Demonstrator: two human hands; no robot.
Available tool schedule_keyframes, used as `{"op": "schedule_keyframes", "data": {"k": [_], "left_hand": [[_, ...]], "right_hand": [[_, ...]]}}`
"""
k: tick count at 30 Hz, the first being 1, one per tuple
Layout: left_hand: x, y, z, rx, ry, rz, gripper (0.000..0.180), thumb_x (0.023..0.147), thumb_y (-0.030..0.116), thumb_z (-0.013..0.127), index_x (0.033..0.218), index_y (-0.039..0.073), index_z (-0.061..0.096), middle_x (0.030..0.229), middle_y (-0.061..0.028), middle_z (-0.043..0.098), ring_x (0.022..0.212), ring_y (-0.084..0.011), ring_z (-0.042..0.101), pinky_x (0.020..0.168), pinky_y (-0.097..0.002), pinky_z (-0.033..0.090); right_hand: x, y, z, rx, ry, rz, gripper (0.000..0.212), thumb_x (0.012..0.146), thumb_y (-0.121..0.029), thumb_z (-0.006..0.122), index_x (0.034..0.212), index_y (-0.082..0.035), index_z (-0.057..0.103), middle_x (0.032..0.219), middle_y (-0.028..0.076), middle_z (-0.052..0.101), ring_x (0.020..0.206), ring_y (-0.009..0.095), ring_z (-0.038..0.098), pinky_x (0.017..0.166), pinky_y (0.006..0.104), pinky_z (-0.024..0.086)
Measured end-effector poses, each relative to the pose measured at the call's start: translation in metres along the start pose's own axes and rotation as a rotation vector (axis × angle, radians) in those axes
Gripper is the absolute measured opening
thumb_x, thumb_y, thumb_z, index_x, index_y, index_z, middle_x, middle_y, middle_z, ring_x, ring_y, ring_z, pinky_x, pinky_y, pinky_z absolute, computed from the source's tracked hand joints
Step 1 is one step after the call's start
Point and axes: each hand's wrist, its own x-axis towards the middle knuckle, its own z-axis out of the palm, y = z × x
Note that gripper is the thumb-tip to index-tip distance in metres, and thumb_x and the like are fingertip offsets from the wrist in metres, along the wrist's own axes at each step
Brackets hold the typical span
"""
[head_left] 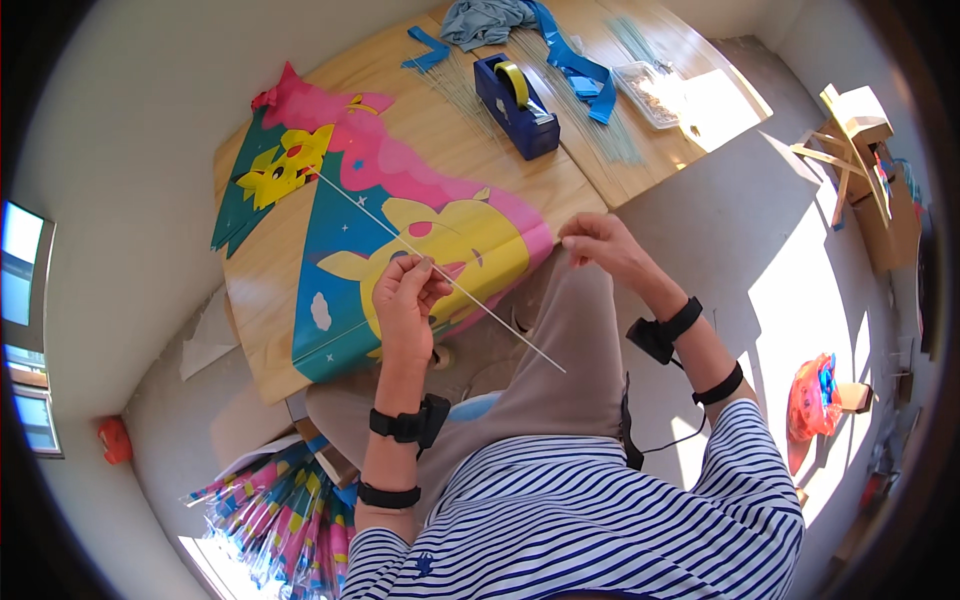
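My left hand [408, 300] pinches a thin white rod [500, 322] near its middle. The rod slants from the far left down to above my right thigh. Beneath it lies a thin printed sheet, shaped like a kite sail [450, 240], with a yellow cartoon figure, teal background and pink border. Its near edge hangs over the table edge. My right hand [605, 250] is closed in a pinch by the sheet's right pink corner; what its fingertips hold is too small to make out. Yellow cartoon cut-outs [285, 170] lie at the sheet's far left.
A blue tape dispenser [515, 105] with yellow tape stands on the wooden table [560, 180]. Behind it are several thin clear rods [605, 130], blue strips [580, 70], grey cloth [485, 22] and a plastic box [648, 95]. Wrapped colourful bundles [285, 510] lie at lower left.
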Motion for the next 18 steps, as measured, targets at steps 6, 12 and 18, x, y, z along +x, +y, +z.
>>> {"op": "schedule_keyframes", "data": {"k": [6,12,18], "left_hand": [[-0.029,0.004,0.0,0.049,0.041,-0.041,0.005,0.094,0.006,0.06,0.093,0.001,0.062,0.084,-0.0079,0.067,0.07,-0.0126,0.064,0.067,-0.0243,0.055],[-0.036,-0.001,-0.019,0.081,0.074,-0.052,0.007,0.095,0.007,0.059,0.095,0.001,0.062,0.083,-0.0084,0.068,0.068,-0.0132,0.066,0.067,-0.0256,0.057],[-0.034,0.0,-0.008,0.089,0.043,-0.062,0.006,0.095,0.007,0.059,0.095,0.002,0.062,0.084,-0.0083,0.068,0.068,-0.0134,0.066,0.067,-0.0258,0.058]], "right_hand": [[0.162,-0.039,-0.05,-0.184,0.526,-0.069,0.034,0.085,-0.02,0.071,0.111,0.002,0.066,0.086,0.006,0.066,0.069,0.012,0.062,0.059,0.0266,0.048],[0.211,-0.049,-0.062,-0.353,0.525,0.07,0.024,0.078,-0.016,0.074,0.085,0.007,0.07,0.079,0.014,0.069,0.069,0.02,0.063,0.06,0.0345,0.047],[0.212,-0.042,-0.059,-0.388,0.579,-0.014,0.023,0.076,-0.013,0.071,0.082,0.01,0.069,0.081,0.023,0.07,0.076,0.031,0.067,0.068,0.0397,0.048]]}}
